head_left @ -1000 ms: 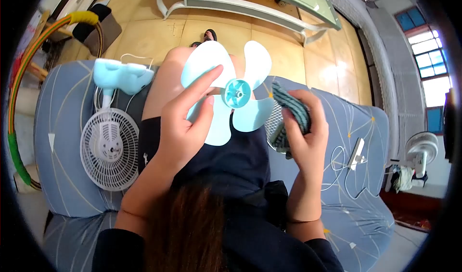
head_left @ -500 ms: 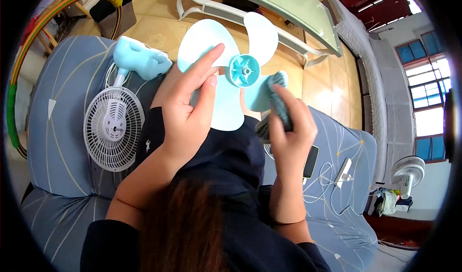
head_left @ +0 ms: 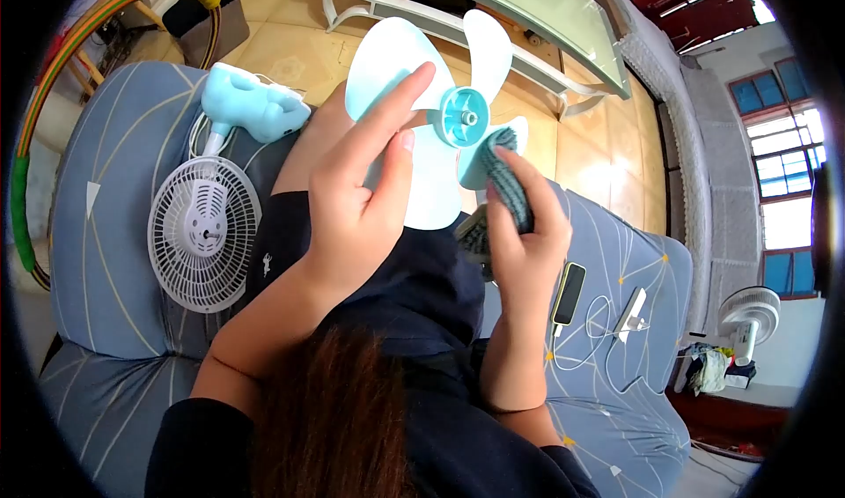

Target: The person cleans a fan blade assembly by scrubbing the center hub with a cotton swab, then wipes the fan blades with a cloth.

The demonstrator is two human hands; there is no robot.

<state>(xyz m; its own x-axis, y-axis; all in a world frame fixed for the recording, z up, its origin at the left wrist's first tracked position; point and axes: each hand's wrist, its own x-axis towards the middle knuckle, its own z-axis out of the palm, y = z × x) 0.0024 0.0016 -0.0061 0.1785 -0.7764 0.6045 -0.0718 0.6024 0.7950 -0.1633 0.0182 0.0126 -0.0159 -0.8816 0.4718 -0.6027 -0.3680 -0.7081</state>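
Note:
Above my lap, my left hand (head_left: 352,203) pinches one blade of a light blue fan blade wheel (head_left: 433,181) between thumb and fingers. The hollow hub of the wheel faces me. A dark green ribbed cloth (head_left: 508,181) is gripped in my right hand (head_left: 535,221), folded over the lower right blade and covering part of it. Some of the cloth hangs beneath that hand. To the left on the sofa lies the rest of the fan: a light blue base (head_left: 251,104) joined to a white round grille (head_left: 201,256) with a bare metal shaft at its centre.
The blue patterned sofa (head_left: 106,225) stretches to both sides. On the right lie a phone (head_left: 570,294) with a cable and a white power strip (head_left: 631,315). Ahead stands a glass-topped table (head_left: 563,36). A striped hoop (head_left: 25,159) is at far left, another white fan (head_left: 748,317) at far right.
The blade wheel and my left hand have shifted right, and the wheel has tilted a little. My right hand has moved slightly left with the cloth, exposing the phone more.

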